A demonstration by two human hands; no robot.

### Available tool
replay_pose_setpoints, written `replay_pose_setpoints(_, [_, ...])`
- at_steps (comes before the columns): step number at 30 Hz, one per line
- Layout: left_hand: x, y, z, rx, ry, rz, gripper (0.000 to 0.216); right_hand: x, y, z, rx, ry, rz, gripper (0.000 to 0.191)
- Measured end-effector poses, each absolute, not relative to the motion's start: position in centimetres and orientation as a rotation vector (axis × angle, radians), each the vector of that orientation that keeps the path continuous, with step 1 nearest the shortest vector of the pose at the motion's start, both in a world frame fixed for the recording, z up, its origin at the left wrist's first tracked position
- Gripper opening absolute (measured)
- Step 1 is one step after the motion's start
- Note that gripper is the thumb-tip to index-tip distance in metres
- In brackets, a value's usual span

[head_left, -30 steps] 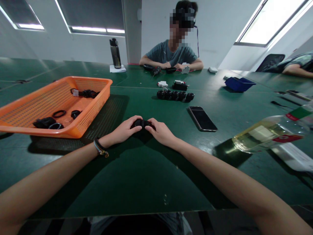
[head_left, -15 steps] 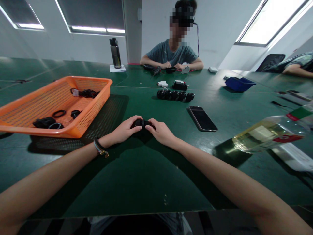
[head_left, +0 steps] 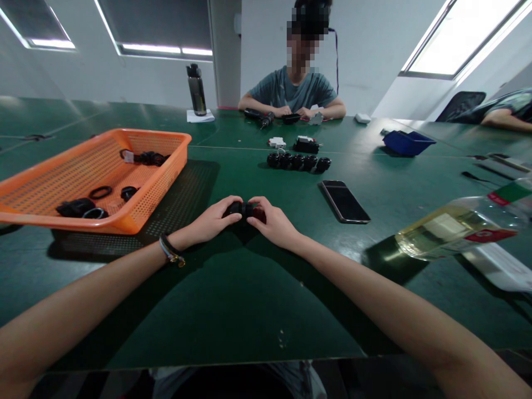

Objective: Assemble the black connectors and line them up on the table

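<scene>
Between my hands, low over the green table (head_left: pixel 233 310), is a small black cylindrical part (head_left: pixel 246 209) with a ridged middle. My left hand (head_left: pixel 220 216) is closed round its left end, thumb in front and fingers behind. On the other end my right hand (head_left: pixel 272 220) grips with thumb and fingertips, and a dark reddish patch shows inside that hand. The fingers hide both ends of the part. Farther back, several similar black round parts (head_left: pixel 298 161) stand in a row.
An orange basket (head_left: pixel 185 152) with black parts and rings stands left. To the right are a phone (head_left: pixel 346 201), a bottle of yellowish liquid (head_left: pixel 440 227) and a blue bin (head_left: pixel 408 143). Across the table sits a person (head_left: pixel 294 86) near a dark drinking bottle (head_left: pixel 197 91).
My right hand's fingers have shifted slightly on the part, and more of the dark reddish patch shows. My left hand stays in place.
</scene>
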State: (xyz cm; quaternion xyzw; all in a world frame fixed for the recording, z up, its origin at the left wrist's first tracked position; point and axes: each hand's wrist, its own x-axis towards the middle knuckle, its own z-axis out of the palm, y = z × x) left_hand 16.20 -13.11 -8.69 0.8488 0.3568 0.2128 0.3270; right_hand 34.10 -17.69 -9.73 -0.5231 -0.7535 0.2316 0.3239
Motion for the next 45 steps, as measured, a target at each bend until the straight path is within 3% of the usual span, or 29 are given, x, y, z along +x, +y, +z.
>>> replay_pose_setpoints(45, [16.23,-13.15,-8.47,2.261,0.933,0.545,0.045,33.98,-17.65,-9.47,-1.443,-2.004,0.651,0.022])
